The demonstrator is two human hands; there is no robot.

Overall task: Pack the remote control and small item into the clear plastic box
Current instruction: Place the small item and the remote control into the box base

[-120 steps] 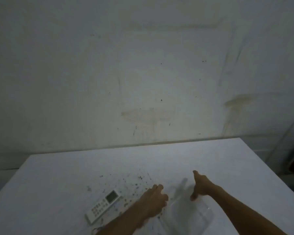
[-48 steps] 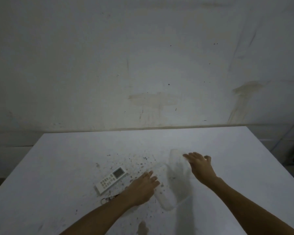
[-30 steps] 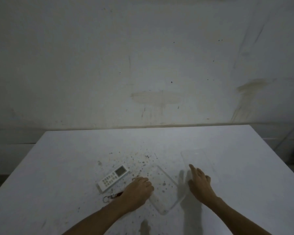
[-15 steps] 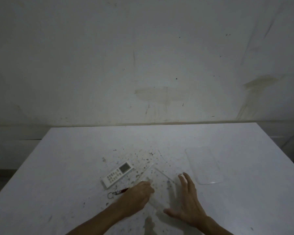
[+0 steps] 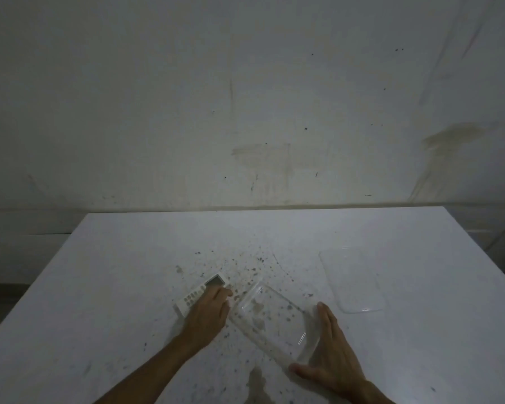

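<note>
The white remote control (image 5: pixel 199 292) lies slantwise on the white table (image 5: pixel 105 287), with its grey screen end pointing away from me. My left hand (image 5: pixel 209 312) rests over its near end, fingers curled around it. To the right of that hand the clear plastic box (image 5: pixel 270 319) stands open on the table. My right hand (image 5: pixel 331 360) cups the box's near right corner between thumb and fingers. The small item is hidden, probably under my left hand or forearm.
The box's clear lid (image 5: pixel 352 282) lies flat on the table at the right, apart from the box. Dark specks and stains cover the tabletop around the remote and box. A stained wall stands behind the table's far edge.
My left hand moved left from the box's edge onto the remote, covering the small red keyring item. My right hand slid in against the box's near right corner.
</note>
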